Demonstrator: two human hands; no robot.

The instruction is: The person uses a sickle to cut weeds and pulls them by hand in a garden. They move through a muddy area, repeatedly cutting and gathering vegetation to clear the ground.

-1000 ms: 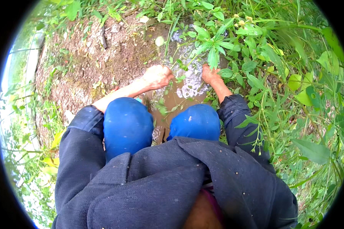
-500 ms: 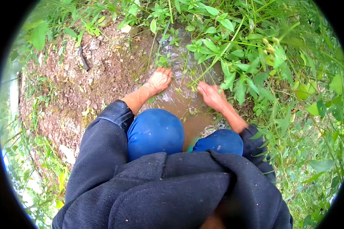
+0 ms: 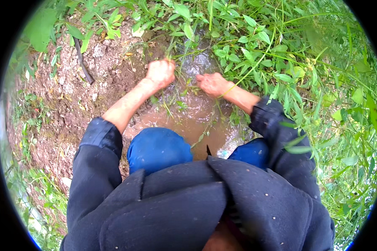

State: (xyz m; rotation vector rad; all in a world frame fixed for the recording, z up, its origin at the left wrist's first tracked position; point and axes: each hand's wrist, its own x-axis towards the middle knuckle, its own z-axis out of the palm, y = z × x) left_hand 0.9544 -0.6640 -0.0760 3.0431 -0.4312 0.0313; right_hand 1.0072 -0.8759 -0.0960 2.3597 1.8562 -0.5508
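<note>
My left hand (image 3: 161,73) is closed in a fist at the edge of the muddy bank, with a few thin green weed stems at its fingers. Facing it across the narrow channel, my right hand (image 3: 213,84) is also closed, and a weed tuft (image 3: 192,89) sticks out by its fingers. Their exact grip on the stems is partly hidden. Between and below both hands lies shallow brown water (image 3: 188,121), with loose weed sprigs (image 3: 181,104) floating or trailing in it.
Bare soil (image 3: 71,113) slopes up on the left, with a dark stick (image 3: 83,62) lying on it. Dense leafy plants (image 3: 255,46) crowd the right and far sides. My blue-covered knees (image 3: 159,149) are close to the water's near edge.
Both hands have moved farther from my body and closer together, and the right hand's fingers have closed more. Weed sprigs now lie in the water nearer my knees.
</note>
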